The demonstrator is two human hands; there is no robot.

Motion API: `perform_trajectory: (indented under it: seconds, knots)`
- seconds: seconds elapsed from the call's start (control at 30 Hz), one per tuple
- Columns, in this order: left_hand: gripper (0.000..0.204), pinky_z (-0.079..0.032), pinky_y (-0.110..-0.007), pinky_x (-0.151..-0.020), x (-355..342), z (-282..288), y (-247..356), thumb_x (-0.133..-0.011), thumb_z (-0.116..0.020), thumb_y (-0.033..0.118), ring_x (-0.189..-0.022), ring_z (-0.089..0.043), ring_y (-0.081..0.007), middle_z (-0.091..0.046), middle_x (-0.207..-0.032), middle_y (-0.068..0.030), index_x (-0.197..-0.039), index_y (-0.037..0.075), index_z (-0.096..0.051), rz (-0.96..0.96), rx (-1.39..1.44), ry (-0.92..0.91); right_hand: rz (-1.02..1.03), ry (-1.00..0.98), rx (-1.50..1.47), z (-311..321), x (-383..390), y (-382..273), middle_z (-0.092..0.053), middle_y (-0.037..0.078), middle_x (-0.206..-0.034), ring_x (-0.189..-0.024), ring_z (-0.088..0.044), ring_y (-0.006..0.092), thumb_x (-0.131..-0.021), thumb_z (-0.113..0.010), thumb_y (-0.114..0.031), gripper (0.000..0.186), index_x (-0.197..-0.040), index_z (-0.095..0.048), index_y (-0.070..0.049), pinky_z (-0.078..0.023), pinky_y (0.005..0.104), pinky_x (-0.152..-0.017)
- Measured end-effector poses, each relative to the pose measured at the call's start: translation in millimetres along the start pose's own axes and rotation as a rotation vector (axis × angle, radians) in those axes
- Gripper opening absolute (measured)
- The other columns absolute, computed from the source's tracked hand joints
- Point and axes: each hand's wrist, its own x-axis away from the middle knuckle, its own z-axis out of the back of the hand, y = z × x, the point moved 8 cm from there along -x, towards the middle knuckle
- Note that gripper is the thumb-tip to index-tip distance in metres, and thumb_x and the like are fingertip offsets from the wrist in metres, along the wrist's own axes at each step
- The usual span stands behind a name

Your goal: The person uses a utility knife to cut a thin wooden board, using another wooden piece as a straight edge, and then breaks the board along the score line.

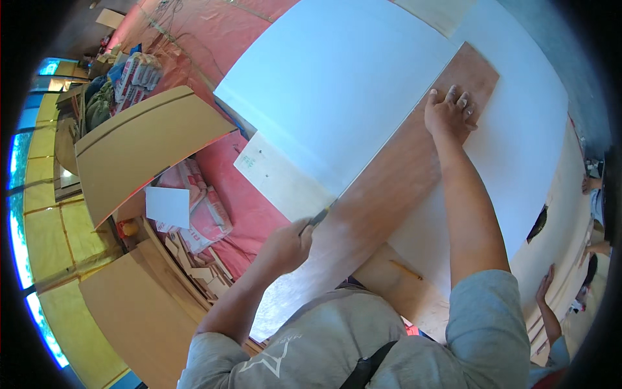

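Note:
My left hand (295, 246) grips a cutter (318, 216) at the lower corner of the large white board (335, 94), along the edge of a long brown wooden plank (402, 185). My right hand (451, 111) rests on the plank's far part, fingers spread. The plank lies on white sheets (525, 123), and its near part is dusted pale. A smaller cream board (272, 175) lies left of the cutter. A yellow pencil (406, 270) lies on a light brown board (382, 285) below the plank.
At left are brown panels (142, 146), wood offcuts (201, 272), bagged material (139, 74), a small white board (167, 206) and pink sheeting (220, 162). At the right edge, another person's hand (544, 285) is on a pale sheet, with other people (593, 185) beyond.

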Motion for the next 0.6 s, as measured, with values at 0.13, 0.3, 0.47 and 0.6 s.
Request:
perform_trajectory:
  seconds: [0.13, 0.3, 0.47, 0.6]
  knots:
    - [0.034, -0.053, -0.051, -0.08, 40.9, 27.9, -17.0, -0.101, -0.053, 0.026, -0.092, -0.068, -0.046, -0.068, -0.094, -0.0285, -0.122, 0.0, -0.062, 0.003, 0.08, 0.214, -0.011, 0.003, 0.014, 10.0, 1.8, 10.2, -0.015, 0.014, -0.172, -0.157, -0.014, 0.0392, -0.105, -0.029, -0.058, 0.073, -0.164, -0.022, -0.016, -0.027, 0.0664, -0.118]
    - [0.025, -0.048, -0.051, -0.066, 51.5, -6.5, -102.7, -0.097, -0.065, 0.023, -0.072, -0.061, -0.0438, -0.06, -0.078, -0.0222, -0.1, 0.0, -0.055, -0.004, 0.096, 0.462, -0.008, 0.013, -0.045, 22.3, 6.8, 8.9, -0.013, 0.014, -0.172, -0.157, -0.015, 0.0417, -0.098, -0.039, -0.069, 0.087, -0.165, -0.021, -0.017, -0.027, 0.0678, -0.118]
    - [0.036, -0.047, -0.052, -0.064, 61.0, -56.2, -174.0, -0.095, -0.07, 0.032, -0.071, -0.063, -0.0465, -0.062, -0.075, -0.0251, -0.095, 0.0, -0.054, 0.099, 0.132, 0.355, -0.15, -0.307, -0.181, 52.2, 34.0, -8.4, -0.007, 0.014, -0.173, -0.157, -0.012, 0.0432, -0.08, -0.062, -0.078, 0.111, -0.166, -0.016, -0.025, -0.028, 0.07, -0.117]
    - [0.036, -0.047, -0.048, -0.06, 64.7, -44.7, -149.8, -0.092, -0.074, 0.033, -0.063, -0.062, -0.0368, -0.059, -0.068, -0.0209, -0.094, 0.001, -0.058, 0.157, 0.136, 0.424, -0.176, -0.246, -0.323, 51.7, 15.3, 18.2, -0.007, 0.016, -0.172, -0.156, -0.013, 0.0455, -0.076, -0.07, -0.075, 0.114, -0.165, -0.019, -0.025, -0.029, 0.0699, -0.116]
